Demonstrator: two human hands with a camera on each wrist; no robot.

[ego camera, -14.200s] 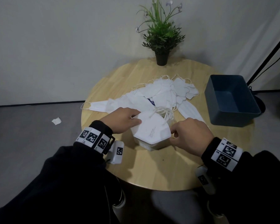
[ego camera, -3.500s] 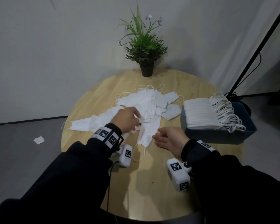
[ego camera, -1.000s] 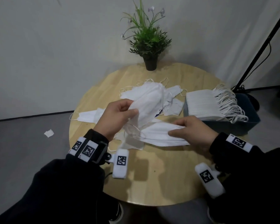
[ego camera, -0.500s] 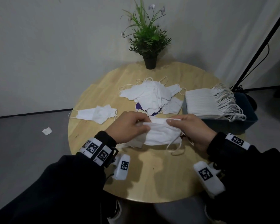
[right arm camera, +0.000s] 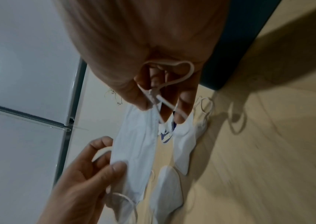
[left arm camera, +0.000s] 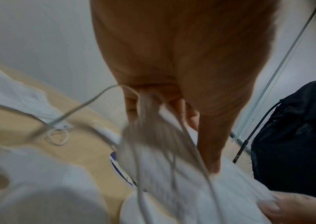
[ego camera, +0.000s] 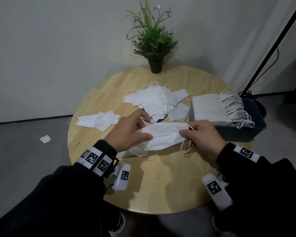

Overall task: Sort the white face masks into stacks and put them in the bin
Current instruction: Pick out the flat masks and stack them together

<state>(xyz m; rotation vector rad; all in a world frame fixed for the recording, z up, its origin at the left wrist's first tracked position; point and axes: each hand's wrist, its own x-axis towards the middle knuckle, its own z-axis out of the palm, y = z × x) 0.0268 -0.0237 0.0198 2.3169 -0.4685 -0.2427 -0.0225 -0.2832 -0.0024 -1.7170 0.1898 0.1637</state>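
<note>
From the head view, a mask [ego camera: 162,135] hangs stretched between the two hands, just on the near side of the bin [ego camera: 246,132], above the round desk [ego camera: 161,185]. It looks light and limp, likely to sag or fold unless held at both ends by the edges or ear loops. The left hand [ego camera: 126,132] pinches its left end, the right hand [ego camera: 202,139] its right end. A loose pile [ego camera: 154,101] lies left of the bin, another mask farther left, and a full stack [ego camera: 210,106] rests on the bin. In the left wrist view, blurred, the left hand's fingers [left arm camera: 178,109] close narrowly on bunched fabric and loops. In the right wrist view, the right hand's thumb and fingers [right arm camera: 185,106] pinch the mask's end, its loop looped round them; the left hand's thumb presses the far end.
</note>
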